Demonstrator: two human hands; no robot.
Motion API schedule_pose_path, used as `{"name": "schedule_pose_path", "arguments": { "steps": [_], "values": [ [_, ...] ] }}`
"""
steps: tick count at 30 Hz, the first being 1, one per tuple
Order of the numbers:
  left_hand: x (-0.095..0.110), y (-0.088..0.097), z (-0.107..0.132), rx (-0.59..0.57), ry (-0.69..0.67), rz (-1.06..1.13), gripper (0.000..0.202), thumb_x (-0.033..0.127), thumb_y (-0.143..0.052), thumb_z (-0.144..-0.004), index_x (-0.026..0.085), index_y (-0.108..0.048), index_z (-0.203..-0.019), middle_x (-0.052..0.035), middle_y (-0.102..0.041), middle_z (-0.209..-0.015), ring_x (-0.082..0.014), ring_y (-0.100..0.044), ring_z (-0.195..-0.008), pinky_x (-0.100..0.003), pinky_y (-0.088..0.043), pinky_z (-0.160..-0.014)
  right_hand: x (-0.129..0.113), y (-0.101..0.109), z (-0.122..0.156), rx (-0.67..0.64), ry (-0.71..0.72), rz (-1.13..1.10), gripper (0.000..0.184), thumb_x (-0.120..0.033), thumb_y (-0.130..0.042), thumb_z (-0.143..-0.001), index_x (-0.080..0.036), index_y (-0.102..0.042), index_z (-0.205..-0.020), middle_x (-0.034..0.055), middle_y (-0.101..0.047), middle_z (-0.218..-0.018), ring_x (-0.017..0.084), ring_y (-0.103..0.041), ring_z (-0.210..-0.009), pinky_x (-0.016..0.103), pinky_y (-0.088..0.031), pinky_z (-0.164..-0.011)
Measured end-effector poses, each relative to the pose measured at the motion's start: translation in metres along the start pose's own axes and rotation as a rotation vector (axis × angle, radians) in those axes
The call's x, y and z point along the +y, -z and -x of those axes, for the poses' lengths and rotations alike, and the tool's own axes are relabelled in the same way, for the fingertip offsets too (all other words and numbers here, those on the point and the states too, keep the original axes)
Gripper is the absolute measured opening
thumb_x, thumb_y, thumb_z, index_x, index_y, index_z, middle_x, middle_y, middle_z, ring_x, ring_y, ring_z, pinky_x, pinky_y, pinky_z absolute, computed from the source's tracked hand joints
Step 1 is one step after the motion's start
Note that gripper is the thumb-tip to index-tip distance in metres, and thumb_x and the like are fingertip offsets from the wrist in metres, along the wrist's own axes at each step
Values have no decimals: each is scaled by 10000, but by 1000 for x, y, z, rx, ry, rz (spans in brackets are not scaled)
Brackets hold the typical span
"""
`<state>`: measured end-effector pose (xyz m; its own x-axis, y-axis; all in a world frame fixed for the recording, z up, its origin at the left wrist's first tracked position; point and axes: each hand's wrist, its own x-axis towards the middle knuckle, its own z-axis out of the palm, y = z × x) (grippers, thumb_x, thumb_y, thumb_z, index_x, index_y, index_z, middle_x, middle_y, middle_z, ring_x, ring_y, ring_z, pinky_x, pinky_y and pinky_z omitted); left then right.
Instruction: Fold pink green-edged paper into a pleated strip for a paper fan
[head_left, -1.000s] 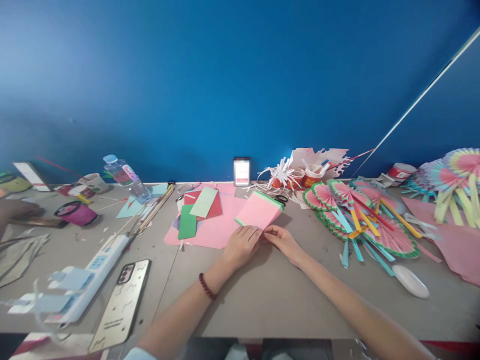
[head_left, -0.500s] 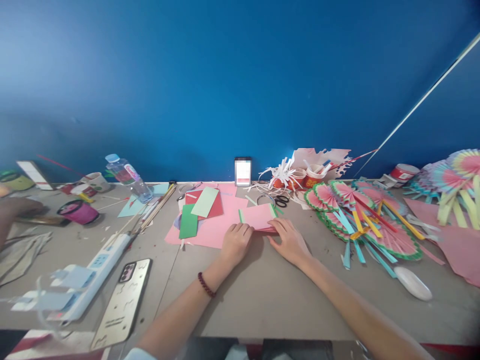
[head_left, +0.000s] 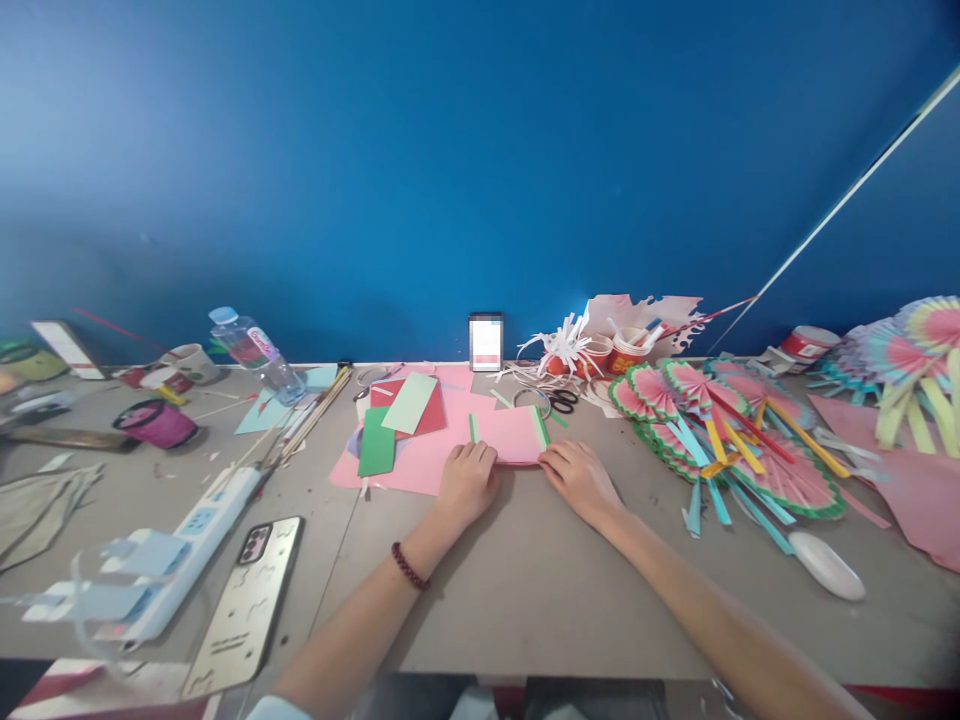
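A pink paper sheet [head_left: 510,432] with green strips along its left and right edges lies in front of me, its near edge folded. My left hand [head_left: 466,482] grips the near left corner with curled fingers. At the near right corner, my right hand [head_left: 581,480] pinches the fold between thumb and fingers. Just left of the sheet, a larger pink sheet [head_left: 420,478] lies under a dark green card [head_left: 376,443], a pale green card [head_left: 410,403] and a red card [head_left: 435,410]. Black-handled scissors [head_left: 562,401] lie behind my right hand.
Pink-and-green folded paper fans [head_left: 795,470] with ribbons and a white computer mouse [head_left: 826,566] are at right. A phone [head_left: 246,605], power strip [head_left: 199,550] and water bottle [head_left: 259,352] are at left. Paper cups [head_left: 628,358] and a small screen [head_left: 486,343] stand by the blue wall.
The pink sheet has shifted slightly left and lies straighter. My right hand has closed on its near right corner. Another person's hand at the far left has left the view.
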<state>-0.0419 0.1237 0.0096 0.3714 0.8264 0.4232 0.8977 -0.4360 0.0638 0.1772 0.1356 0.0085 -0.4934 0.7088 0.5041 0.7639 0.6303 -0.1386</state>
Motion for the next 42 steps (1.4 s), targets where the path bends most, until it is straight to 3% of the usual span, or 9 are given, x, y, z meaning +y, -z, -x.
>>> {"name": "schedule_pose_path", "arguments": {
  "steps": [6,9,15,18,24,29,36,42],
  "values": [
    [0,-7,1,-6,-198,24,77,169,-524,-903,187,-598,-918,-45,-586,-843,-202,-544,-793,-340,-410,-678,-3,1,-1,-85,-11,-85,230,-172,-437,-930,-209,-664,-919,63,-702,-896,216,-614,-863,365,-462,-801],
    [-3,-12,2,-16,-193,54,108,129,-533,-892,192,-606,-939,-44,-578,-853,-197,-542,-806,-335,-422,-673,-4,2,-1,-117,-39,-138,217,-193,-445,-925,-220,-659,-940,68,-698,-933,221,-618,-903,372,-477,-831],
    [-5,-14,4,-39,-152,86,133,119,-542,-880,192,-648,-909,-43,-593,-853,-190,-545,-791,-323,-438,-663,-4,0,2,-166,-22,-246,277,-164,-500,-866,-180,-590,-1127,108,-623,-1245,251,-555,-1150,446,-440,-997],
    [-4,-12,3,-44,-117,116,151,122,-537,-885,196,-667,-912,-38,-604,-848,-183,-546,-788,-311,-439,-663,-2,-1,3,-145,-52,-294,272,-184,-515,-870,-181,-583,-1133,97,-646,-1184,231,-565,-1119,423,-443,-989],
    [-5,-11,2,-40,-71,199,176,162,-510,-914,194,-683,-907,-42,-618,-845,-174,-553,-795,-300,-442,-688,6,1,-1,-112,-108,-360,137,-281,-546,-892,-211,-651,-945,46,-661,-944,198,-589,-940,364,-478,-868],
    [-6,-11,0,-27,-48,256,178,156,-512,-911,195,-686,-911,-48,-636,-838,-175,-580,-798,-299,-452,-694,13,-2,-2,-135,-165,-471,190,-318,-531,-902,-234,-701,-922,51,-677,-903,192,-610,-890,341,-487,-830],
    [-10,-7,-6,-40,114,520,151,131,-532,-888,184,-666,-844,-25,-675,-828,-158,-609,-812,-286,-475,-745,13,-5,-5,-119,-393,-602,184,-319,-553,-840,-203,-692,-808,40,-690,-798,184,-630,-757,307,-491,-729],
    [-16,-14,-10,-70,140,587,152,134,-556,-871,177,-689,-809,-24,-642,-837,-137,-607,-805,-254,-486,-733,13,-3,-9,-133,-448,-627,202,-306,-551,-815,-189,-698,-742,58,-685,-802,185,-629,-769,292,-478,-726]
  ]
}}
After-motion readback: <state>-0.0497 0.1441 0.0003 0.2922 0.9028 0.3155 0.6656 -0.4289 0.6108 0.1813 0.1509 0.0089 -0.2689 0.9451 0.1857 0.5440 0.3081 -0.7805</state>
